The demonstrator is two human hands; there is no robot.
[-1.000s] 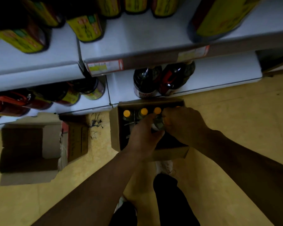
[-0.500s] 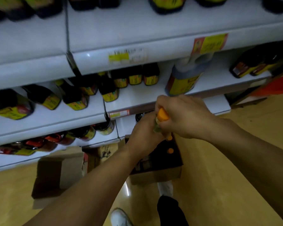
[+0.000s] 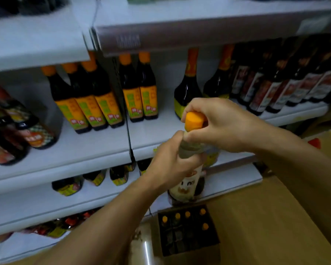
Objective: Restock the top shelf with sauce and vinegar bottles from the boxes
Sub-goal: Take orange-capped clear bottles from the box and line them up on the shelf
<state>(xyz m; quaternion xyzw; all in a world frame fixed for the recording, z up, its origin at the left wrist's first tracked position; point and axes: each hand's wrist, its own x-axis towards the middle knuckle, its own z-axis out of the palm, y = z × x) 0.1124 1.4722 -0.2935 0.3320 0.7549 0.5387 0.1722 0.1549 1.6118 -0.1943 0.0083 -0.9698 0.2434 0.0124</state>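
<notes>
Both hands have come up higher since before, and now the bottle [image 3: 187,169] is in front of the white shelves [image 3: 69,155] full of dark bottles [image 3: 90,96]. Far below, the box [image 3: 187,232] sits on the tan floor [image 3: 266,217]. Labels look blurry. Left hand [image 3: 172,161] grips the bottle's neck. Right hand [image 3: 222,125] pinches its orange cap [image 3: 194,121].

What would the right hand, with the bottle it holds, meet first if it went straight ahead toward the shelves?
Probably the two tall dark bottles standing right behind the right hand and the bottle it holds by the neck; depth is hard to judge.
</notes>
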